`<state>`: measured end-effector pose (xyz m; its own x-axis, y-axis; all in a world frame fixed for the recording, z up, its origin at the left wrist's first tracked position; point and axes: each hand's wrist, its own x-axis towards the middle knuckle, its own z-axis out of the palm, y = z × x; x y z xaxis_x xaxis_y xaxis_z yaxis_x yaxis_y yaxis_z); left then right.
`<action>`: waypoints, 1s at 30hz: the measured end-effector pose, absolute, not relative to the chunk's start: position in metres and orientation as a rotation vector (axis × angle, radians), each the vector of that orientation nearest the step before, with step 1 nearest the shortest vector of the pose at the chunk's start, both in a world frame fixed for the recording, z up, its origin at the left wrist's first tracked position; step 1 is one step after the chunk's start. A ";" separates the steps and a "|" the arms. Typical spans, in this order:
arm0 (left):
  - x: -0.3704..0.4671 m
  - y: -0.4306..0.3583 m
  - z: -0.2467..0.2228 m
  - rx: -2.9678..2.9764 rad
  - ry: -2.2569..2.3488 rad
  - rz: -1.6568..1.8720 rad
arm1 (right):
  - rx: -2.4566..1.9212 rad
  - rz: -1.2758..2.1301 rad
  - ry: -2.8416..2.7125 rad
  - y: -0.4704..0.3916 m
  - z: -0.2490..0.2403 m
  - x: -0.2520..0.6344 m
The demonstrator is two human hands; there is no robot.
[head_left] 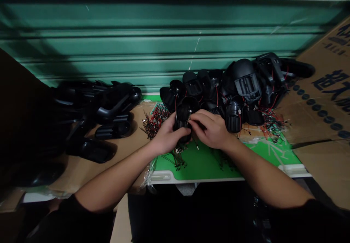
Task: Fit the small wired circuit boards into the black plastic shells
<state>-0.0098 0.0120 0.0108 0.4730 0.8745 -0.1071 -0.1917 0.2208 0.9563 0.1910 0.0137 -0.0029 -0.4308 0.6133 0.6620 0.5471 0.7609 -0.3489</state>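
My left hand (168, 135) is wrapped round a black plastic housing (182, 116), holding it up over the green table. Thumb and fingers of my right hand (209, 127) are pinched together at the housing's right inner edge. Whatever sits in that pinch is too small to name. Red and black wires (158, 120) lie bundled just left of the housing. More thin wires with small end pieces (177, 159) spread on the table below my hands.
Black housings with red wires (247, 80) are heaped at the back right. Other black plastic parts (115, 108) lie piled on cardboard at the left. A printed cardboard box (325, 86) stands right. Loose wires (273, 124) lie near it. Green ribbed panel (131, 42) behind.
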 end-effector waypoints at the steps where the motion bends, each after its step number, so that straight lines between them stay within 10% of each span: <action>1: -0.010 0.012 0.010 1.095 0.758 0.851 | -0.872 0.103 -2.130 0.014 -0.003 0.191; 30: -0.011 0.019 0.011 0.899 0.766 0.837 | -0.895 0.382 -2.014 0.010 0.007 0.185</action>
<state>-0.0107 0.0188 0.0108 0.4610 0.8621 -0.2107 -0.2856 0.3689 0.8845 0.1847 0.0104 0.0071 -0.3591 0.7171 0.5974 0.4486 0.6939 -0.5632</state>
